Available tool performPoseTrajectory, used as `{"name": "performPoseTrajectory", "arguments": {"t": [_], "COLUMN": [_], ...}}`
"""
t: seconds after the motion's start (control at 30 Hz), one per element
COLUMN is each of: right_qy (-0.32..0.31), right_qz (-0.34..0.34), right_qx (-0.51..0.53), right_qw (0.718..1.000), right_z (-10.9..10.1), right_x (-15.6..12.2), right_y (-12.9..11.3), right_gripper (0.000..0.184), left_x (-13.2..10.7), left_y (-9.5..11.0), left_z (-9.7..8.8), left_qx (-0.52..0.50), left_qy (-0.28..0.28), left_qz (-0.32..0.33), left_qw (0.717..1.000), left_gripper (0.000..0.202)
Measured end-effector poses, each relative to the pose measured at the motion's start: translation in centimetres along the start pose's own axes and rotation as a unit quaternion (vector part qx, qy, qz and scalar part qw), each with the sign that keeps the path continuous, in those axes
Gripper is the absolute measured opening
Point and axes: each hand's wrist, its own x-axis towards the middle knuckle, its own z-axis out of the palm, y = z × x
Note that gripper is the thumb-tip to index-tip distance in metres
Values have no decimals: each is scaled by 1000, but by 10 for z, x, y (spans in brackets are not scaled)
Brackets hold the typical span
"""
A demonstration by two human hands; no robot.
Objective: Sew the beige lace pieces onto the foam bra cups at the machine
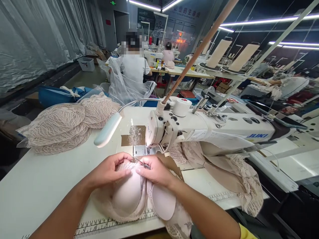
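Observation:
A pale pink lace bra with moulded cups lies in front of the sewing machine, close to the needle area. My left hand pinches the upper lace edge of one cup between thumb and fingers. On the other side of that edge, my right hand grips the lace with its thumb. Its curled fingers also hold small metal thread snips, whose thin tip points left toward the lace. My palm partly hides the snips. The second cup hangs over the table's front edge, below my right wrist.
Stacked lace cups lie on the left of the table. A lit lamp reaches over the needle area. More lace pieces lie to the right, under the machine arm. A person sits at another machine ahead.

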Motion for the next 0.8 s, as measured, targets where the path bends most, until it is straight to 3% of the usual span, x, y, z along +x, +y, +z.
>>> {"name": "performPoseTrajectory", "arguments": {"t": [0.23, 0.47, 0.7, 0.8], "right_qy": [-6, -8, -61, -70], "right_qz": [4, -22, -43, -15], "right_qx": [27, 40, 39, 48], "right_qw": [1000, 999, 996, 996], "right_z": [5, -12, -23, -20], "right_x": [-3, -4, -2, -3], "right_y": [0, 9, 11, 10], "right_gripper": [9, 31, 30, 28], "left_x": [1, 5, 5, 6], "left_y": [-2, -2, 3, 0], "left_z": [7, 15, 16, 18], "left_qx": [-41, -120, -136, -154], "left_qy": [-8, -7, -8, -16], "left_qz": [-39, -60, -81, -84], "left_qw": [998, 991, 987, 984], "left_gripper": [25, 28, 30, 29]}}
